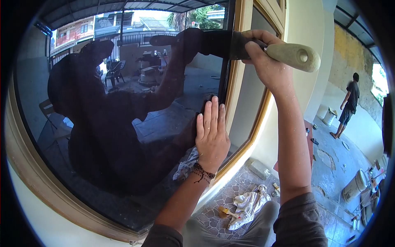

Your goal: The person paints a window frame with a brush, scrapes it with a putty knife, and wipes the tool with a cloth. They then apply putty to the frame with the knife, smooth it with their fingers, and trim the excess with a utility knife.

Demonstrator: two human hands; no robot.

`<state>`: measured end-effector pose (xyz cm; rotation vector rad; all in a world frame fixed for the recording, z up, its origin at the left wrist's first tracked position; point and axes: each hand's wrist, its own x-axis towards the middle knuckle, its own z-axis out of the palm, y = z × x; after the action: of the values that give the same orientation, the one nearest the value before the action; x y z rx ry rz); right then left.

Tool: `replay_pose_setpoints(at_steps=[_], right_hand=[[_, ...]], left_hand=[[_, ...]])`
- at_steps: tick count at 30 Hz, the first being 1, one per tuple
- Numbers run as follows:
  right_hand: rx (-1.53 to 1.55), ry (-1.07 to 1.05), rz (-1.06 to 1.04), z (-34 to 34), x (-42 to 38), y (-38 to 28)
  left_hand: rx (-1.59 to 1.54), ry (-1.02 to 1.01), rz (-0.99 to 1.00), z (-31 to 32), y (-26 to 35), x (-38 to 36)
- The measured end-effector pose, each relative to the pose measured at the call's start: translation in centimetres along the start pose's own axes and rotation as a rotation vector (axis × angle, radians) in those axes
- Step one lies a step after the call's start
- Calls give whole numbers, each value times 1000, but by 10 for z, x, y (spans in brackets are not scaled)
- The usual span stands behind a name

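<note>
My right hand (269, 61) is wrapped round a putty knife (295, 57) with a cream handle, which points to the right. Its wide dark blade lies at the edge of the dark window pane (181, 123), beside the wooden frame (238, 78). Lower down, my left hand (213, 140) rests flat on the glass, fingers stretched upward close to the frame. A braided bracelet (202, 173) circles the left wrist. Reflected in the pane are my outline, the blade and the yard behind.
Below me on the patterned floor lie a white cloth (249, 206) and a yellow-handled brush (228, 213) next to a stone block (259, 168). Farther right, a person (350, 103) stands by a wall near a white bucket (329, 116). Another bucket (355, 185) stands closer among tools.
</note>
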<state>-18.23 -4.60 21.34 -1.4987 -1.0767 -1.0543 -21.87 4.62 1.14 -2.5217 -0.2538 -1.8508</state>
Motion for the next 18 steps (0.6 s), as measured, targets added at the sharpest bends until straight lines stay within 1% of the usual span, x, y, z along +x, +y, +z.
replay_pose_setpoints(at_steps=[3, 5, 8, 12, 14, 18], right_hand=[[4, -29, 26, 1, -11, 3], [64, 1, -21, 4, -20, 9], [57, -23, 31, 4, -33, 8], [69, 1, 44, 7, -51, 8], [27, 8, 40, 8, -58, 9], [13, -11, 82, 9, -73, 11]], left_hand=[[0, -36, -22, 1, 1, -11], [3, -52, -30, 3, 0, -17], [2, -72, -42, 4, 0, -23], [18, -75, -51, 6, 0, -30], [17, -88, -61, 7, 0, -35], [40, -117, -78, 9, 0, -50]])
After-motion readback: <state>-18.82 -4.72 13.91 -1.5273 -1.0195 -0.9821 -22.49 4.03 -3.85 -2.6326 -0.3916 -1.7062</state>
